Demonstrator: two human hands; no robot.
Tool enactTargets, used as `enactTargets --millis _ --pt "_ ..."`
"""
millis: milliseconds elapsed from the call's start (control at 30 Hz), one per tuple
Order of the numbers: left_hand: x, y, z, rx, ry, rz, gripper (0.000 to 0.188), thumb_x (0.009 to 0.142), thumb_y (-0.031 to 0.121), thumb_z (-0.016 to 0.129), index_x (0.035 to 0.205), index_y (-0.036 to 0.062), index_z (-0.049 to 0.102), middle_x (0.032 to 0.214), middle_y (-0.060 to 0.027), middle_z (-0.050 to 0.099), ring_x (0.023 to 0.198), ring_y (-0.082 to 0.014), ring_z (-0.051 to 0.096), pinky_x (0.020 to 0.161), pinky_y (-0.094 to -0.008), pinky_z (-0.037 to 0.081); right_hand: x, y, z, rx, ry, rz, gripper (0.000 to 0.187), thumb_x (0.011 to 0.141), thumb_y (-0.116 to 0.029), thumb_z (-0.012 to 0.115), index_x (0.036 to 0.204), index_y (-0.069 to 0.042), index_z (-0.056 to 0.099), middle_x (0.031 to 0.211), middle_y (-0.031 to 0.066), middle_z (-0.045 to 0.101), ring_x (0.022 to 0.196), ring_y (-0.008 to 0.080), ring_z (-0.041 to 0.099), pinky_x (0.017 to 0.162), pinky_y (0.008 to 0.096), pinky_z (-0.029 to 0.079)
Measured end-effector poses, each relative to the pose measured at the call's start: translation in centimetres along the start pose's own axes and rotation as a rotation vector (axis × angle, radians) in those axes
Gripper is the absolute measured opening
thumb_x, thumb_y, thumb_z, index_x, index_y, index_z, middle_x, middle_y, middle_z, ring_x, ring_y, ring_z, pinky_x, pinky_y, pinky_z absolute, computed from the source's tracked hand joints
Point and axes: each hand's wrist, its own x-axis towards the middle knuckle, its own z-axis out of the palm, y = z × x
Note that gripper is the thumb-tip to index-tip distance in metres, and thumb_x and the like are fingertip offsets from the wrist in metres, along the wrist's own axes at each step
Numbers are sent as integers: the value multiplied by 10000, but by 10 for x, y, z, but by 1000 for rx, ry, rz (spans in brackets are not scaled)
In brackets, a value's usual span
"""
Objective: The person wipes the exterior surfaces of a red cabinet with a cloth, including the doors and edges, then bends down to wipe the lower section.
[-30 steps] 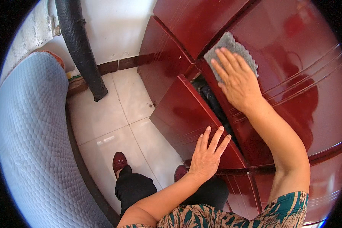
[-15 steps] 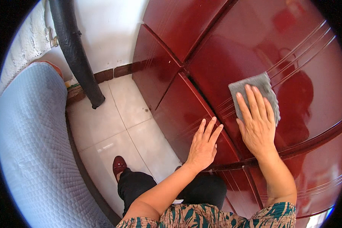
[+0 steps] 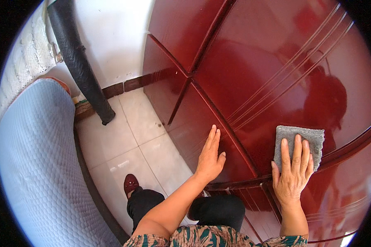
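Observation:
A folded grey cloth (image 3: pixel 301 133) lies flat against the glossy dark red cabinet front (image 3: pixel 251 61). My right hand (image 3: pixel 293 171) presses it there with outstretched fingers, near the lower edge of a large panel. To the left, my left hand (image 3: pixel 210 158) has its fingers extended and holds nothing. It is at the lower left panel of the cabinet; whether it touches the surface I cannot tell. Thin parallel grooves (image 3: pixel 272 94) run diagonally across the panel, and a dark reflection shows in the shine.
A bed with a pale blue quilted cover (image 3: pixel 37 156) runs along the left. A black wrapped pipe (image 3: pixel 80 61) comes down by the white wall (image 3: pixel 115 37). Light floor tiles (image 3: pixel 119 131) lie between bed and cabinet, with my dark red shoe (image 3: pixel 130 184) on them.
My right hand and the grey cloth have moved down and slightly right across the panel. My left hand has shifted a little left and down, its fingers closer together.

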Motion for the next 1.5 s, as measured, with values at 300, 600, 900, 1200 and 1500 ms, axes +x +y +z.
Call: enactTargets --millis 300,600,900,1200,1500 --pt "-1 -3 -4 107 -27 90 793 800 21 572 1475 1 158 1559 -184 65 1419 -344 181 1126 -379 253 2 0 -2 11 23 -1 607 834 -284 609 1408 -188 439 1484 119 354 1377 294 300 1108 402 145" --pt "-2 -5 -8 68 -59 81 831 802 52 607 1481 5 130 1562 -183 41 1439 -330 109 1149 -383 199 28 -18 -1 106 62 36 719 770 -262 678 1426 -190 392 1514 71 308 1402 217 264 1129 371 115" --pt "-5 -6 -14 -10 -4 -3 735 829 43 573 1469 29 213 1561 -144 115 1431 -301 171 1143 -376 211 48 -57 40 73 63 -267 516 862 -185 449 1369 -88 437 1489 60 347 1382 197 312 1135 355 192" --pt "-8 -8 -7 -25 24 -41 729 789 -35 537 1450 -8 230 1543 -175 146 1408 -328 220 1119 -378 277 48 -84 58 388 11 -420 479 841 -122 462 1303 0 478 1401 146 443 1344 258 369 1101 389 273" --pt "-9 -30 5 -240 63 -152 717 793 -113 458 1457 82 272 1544 -105 175 1398 -298 256 1109 -362 300 -71 -71 79 108 -438 -737 484 920 -184 365 1358 11 432 1478 132 346 1405 217 252 1157 363 152"
